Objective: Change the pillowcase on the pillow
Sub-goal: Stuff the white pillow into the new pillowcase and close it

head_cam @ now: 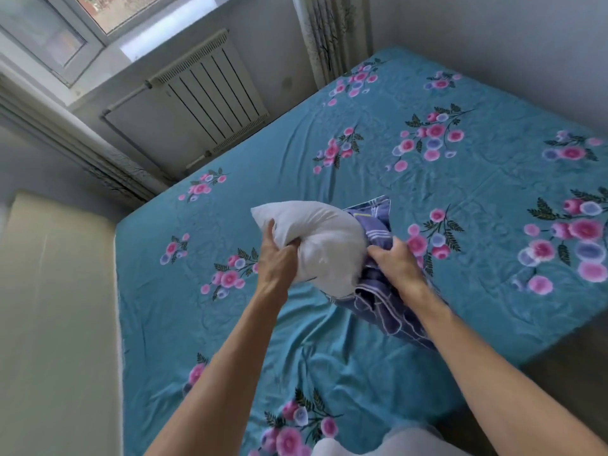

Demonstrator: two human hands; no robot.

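Over the bed, the left hand clenches the soft, light white pillow while, just right, the right hand bunches the limp blue checked pillowcase, best gripped at its open hem.

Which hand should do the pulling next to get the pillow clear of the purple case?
Left, probably. The left hand already grips the exposed white pillow, most of which is outside the case. The right hand holds the bunched purple pillowcase and can anchor it.
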